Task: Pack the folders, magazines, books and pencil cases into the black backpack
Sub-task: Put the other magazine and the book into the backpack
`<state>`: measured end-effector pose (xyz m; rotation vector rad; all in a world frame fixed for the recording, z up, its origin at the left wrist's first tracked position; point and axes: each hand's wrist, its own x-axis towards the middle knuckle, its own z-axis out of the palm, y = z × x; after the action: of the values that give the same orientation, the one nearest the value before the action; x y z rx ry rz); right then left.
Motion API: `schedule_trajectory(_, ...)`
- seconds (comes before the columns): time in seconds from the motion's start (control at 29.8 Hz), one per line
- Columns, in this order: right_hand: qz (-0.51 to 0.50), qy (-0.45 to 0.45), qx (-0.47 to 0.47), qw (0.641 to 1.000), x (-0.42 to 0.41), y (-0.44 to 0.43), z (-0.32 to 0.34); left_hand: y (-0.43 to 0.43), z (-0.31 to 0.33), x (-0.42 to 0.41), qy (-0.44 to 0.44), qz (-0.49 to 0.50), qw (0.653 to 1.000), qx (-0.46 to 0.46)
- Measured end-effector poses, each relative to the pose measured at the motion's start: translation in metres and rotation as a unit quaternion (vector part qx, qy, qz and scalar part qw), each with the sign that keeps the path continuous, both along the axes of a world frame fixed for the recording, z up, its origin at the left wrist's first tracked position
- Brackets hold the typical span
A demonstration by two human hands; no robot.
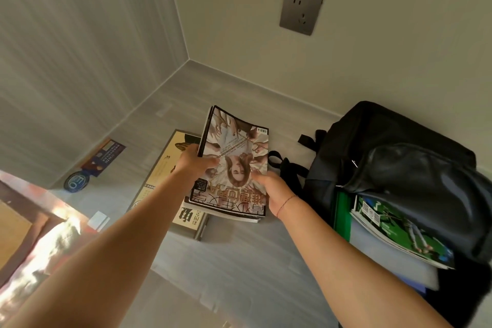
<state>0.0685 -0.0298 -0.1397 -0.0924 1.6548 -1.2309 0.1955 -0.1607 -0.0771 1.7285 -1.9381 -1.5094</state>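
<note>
**Q:** Head cam showed you gripping what?

**Me:** Both hands clamped one glossy magazine (234,165), left hand (195,161) on its spine edge, right hand (269,189) on the other, lifted off the floppy stack (226,214) so it wouldn't bend. Black backpack (399,157) sat unzipped just to my right, soft nylon, green folder (342,217) and a football magazine (399,231) poking out.

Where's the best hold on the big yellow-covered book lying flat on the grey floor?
Take the large yellow-covered book by its near short edge, coming from the person's side: that corner lies bare, while the magazines held by the left hand and right hand cover its right side. It lies flat, so slide fingers under.
</note>
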Motion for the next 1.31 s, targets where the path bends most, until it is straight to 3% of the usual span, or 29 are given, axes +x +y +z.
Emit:
schedule_trajectory(0.2, -0.016, -0.021, -0.044, 0.999, 0.003, 0.009, 0.018, 0.012, 0.017, 0.011, 0.099, -0.077, 0.990, -0.069)
schedule_trajectory(0.3, -0.046, -0.065, -0.104, 0.991, -0.001, 0.010, 0.021, 0.014, 0.028, 0.020, 0.201, -0.071, 0.976, -0.032)
schedule_trajectory(0.4, -0.004, -0.063, -0.188, 0.980, -0.009, 0.009, 0.031, 0.010, 0.040, 0.031, 0.252, -0.087, 0.964, -0.012)
schedule_trajectory(0.67, 0.089, 0.048, -0.264, 0.959, 0.006, -0.027, 0.072, -0.014, 0.046, 0.073, 0.285, -0.060, 0.956, -0.014)
schedule_trajectory(0.91, 0.128, 0.093, -0.241, 0.958, 0.021, -0.033, 0.071, -0.005, 0.036, 0.094, 0.302, -0.005, 0.953, 0.025)
schedule_trajectory(1.11, 0.128, 0.107, -0.216, 0.962, 0.027, -0.028, 0.071, 0.007, 0.036, 0.082, 0.274, 0.093, 0.957, -0.004)
schedule_trajectory(1.31, 0.078, 0.140, -0.220, 0.962, 0.014, 0.011, 0.089, 0.023, 0.048, 0.059, 0.270, 0.090, 0.958, 0.042)
